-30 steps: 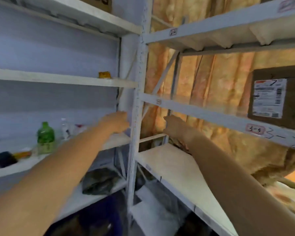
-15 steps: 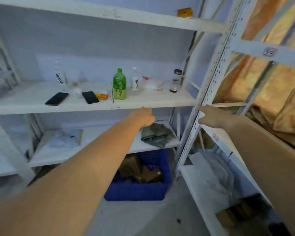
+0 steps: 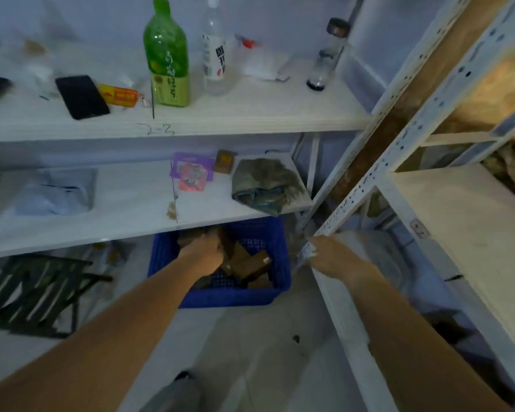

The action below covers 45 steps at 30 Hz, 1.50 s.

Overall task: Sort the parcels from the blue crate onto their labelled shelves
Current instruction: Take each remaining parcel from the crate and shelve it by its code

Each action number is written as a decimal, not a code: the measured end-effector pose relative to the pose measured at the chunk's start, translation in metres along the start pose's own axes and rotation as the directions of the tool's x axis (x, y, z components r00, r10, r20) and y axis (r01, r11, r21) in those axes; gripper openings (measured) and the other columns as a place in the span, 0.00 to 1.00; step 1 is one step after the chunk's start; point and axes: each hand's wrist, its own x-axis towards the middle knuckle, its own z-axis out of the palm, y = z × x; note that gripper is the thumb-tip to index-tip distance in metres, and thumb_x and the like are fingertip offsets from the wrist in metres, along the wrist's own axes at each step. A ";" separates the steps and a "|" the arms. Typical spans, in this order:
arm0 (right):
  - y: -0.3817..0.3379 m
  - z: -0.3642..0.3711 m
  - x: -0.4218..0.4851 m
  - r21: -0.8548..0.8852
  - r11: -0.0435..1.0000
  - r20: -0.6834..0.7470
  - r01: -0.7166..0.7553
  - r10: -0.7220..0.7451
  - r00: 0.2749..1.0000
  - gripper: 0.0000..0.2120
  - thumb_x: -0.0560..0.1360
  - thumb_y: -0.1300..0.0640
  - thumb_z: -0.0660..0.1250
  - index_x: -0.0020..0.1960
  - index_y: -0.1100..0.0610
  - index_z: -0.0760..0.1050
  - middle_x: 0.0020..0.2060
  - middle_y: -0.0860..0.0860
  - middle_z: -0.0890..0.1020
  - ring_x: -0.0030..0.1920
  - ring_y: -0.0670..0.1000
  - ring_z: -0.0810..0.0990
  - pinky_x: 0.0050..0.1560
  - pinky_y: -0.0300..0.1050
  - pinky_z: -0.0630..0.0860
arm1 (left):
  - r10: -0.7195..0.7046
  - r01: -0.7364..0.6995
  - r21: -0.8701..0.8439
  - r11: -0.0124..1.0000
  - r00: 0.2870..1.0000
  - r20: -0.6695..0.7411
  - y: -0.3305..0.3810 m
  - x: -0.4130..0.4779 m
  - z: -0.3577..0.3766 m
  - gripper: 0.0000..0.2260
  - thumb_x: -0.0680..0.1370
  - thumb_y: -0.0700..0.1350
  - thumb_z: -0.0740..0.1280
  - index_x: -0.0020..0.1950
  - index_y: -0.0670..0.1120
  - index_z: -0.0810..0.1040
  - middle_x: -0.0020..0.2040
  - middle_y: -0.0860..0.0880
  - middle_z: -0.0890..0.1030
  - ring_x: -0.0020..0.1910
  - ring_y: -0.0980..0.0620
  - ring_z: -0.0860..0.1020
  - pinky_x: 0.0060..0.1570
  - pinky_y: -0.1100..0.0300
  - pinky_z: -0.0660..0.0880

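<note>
Half a second ago the view took in the whole middle shelf with both arms held out level. Now it has tipped down toward the floor, and the blue crate (image 3: 229,296) sits in the lower centre of the frame, under the lower shelf (image 3: 125,209).

The left hand (image 3: 204,252) was hovering in front of the shelf edge; it has dropped into the crate and lies on the brown parcels (image 3: 252,263) piled there. Its fingers are buried among them, so I cannot tell whether they grip one or only touch. All the parcels in view are in the crate.

The right hand (image 3: 330,254) has come down too. It is at the foot of the white perforated post (image 3: 369,185) right of centre, fingertips against the metal. Blur hides whether they curl round it.

The shelf marked 2-3 (image 3: 250,114) has slid to the top of the frame. On it stand the green bottle (image 3: 167,55) and the clear bottle (image 3: 214,49), side by side as before, with the black phone (image 3: 82,96) to their left. A grey-green bag (image 3: 268,182) lies at the right end of the lower shelf.
</note>
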 end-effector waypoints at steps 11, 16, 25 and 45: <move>0.012 0.145 0.214 0.047 0.998 0.309 0.038 -0.050 0.950 0.26 0.79 0.56 0.61 0.75 0.54 0.58 0.70 0.55 0.67 0.68 0.56 0.69 0.65 0.49 0.69 | -0.372 0.412 -0.326 0.851 0.911 0.179 -0.062 0.114 0.139 0.24 0.81 0.46 0.54 0.76 0.50 0.52 0.76 0.45 0.59 0.69 0.44 0.67 0.65 0.51 0.68; 0.010 0.213 0.302 0.143 0.986 0.377 0.082 -0.131 0.917 0.29 0.78 0.57 0.61 0.76 0.51 0.54 0.71 0.53 0.66 0.68 0.56 0.69 0.64 0.49 0.70 | -0.375 0.415 -0.414 0.810 0.910 0.177 -0.078 0.196 0.174 0.23 0.81 0.47 0.55 0.76 0.51 0.54 0.74 0.46 0.62 0.66 0.44 0.70 0.60 0.52 0.70; 0.013 0.360 0.511 0.451 0.863 0.443 -0.228 0.005 0.897 0.20 0.79 0.51 0.62 0.69 0.57 0.68 0.60 0.54 0.77 0.55 0.54 0.76 0.60 0.55 0.72 | -0.356 0.379 -0.388 0.840 0.925 0.133 -0.252 0.388 0.238 0.31 0.80 0.50 0.59 0.77 0.51 0.45 0.76 0.44 0.57 0.70 0.43 0.65 0.59 0.59 0.66; -0.016 0.425 0.612 0.840 0.442 0.306 -0.315 0.093 0.947 0.49 0.57 0.31 0.73 0.73 0.43 0.62 0.67 0.43 0.70 0.65 0.48 0.71 0.64 0.49 0.69 | -0.601 0.341 -0.939 -0.052 0.740 0.302 -0.296 0.487 0.316 0.24 0.79 0.54 0.61 0.74 0.54 0.60 0.69 0.48 0.71 0.56 0.47 0.76 0.49 0.53 0.77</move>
